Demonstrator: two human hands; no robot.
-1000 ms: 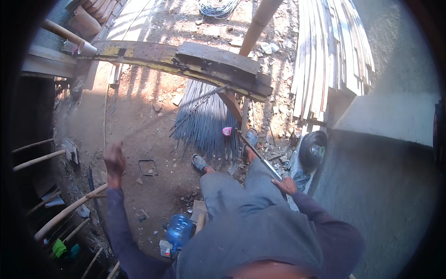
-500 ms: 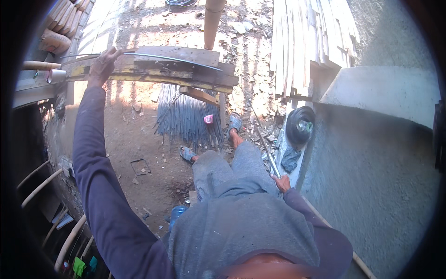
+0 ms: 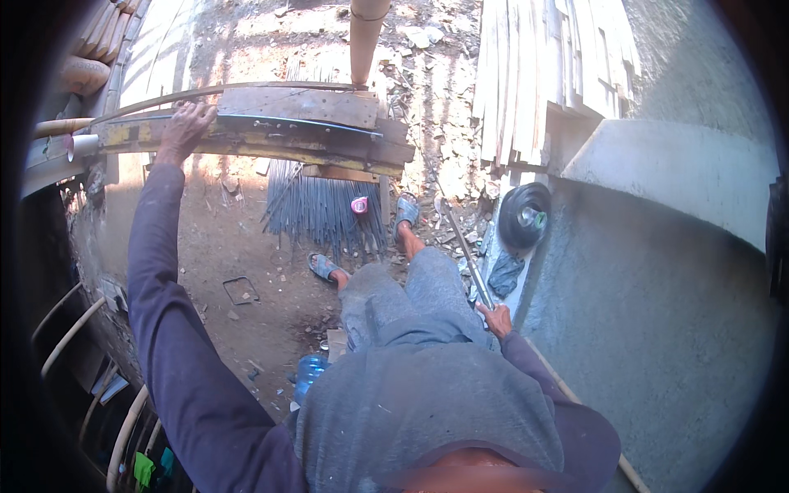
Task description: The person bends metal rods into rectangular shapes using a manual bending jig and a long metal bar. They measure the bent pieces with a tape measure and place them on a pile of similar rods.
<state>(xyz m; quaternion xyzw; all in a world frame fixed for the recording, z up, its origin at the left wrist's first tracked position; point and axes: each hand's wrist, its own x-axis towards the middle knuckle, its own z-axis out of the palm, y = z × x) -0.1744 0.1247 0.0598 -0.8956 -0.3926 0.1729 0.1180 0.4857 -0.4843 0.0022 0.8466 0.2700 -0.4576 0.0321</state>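
Note:
My left hand [image 3: 187, 127] is on the wooden bench [image 3: 329, 148], its fingers closed over a thin metal rod [image 3: 288, 122] that lies lengthwise along the top. Small pegs or nails stick up beside the rod. Low on my right side, my right hand [image 3: 496, 320] grips the near end of a long metal bar [image 3: 467, 261]. The bar slants away toward the rubble, and its far end is hard to make out. Beneath the bench, a bundle of thin dark rods [image 3: 320, 209] lies on the ground, with a pink tape measure [image 3: 359, 205] on it.
Coiled black wire or hose [image 3: 523, 215] rests by the low wall on the right. Long pale planks [image 3: 518, 82] are stacked beyond it. A bamboo post [image 3: 367, 41] rises behind the bench. A bent square wire frame [image 3: 240, 290] and a blue plastic bottle [image 3: 310, 374] are on the dirt.
My left hand has lowered the rod from just above the bench onto its top, among the pegs. My right hand keeps its grip on the bar, nearly still.

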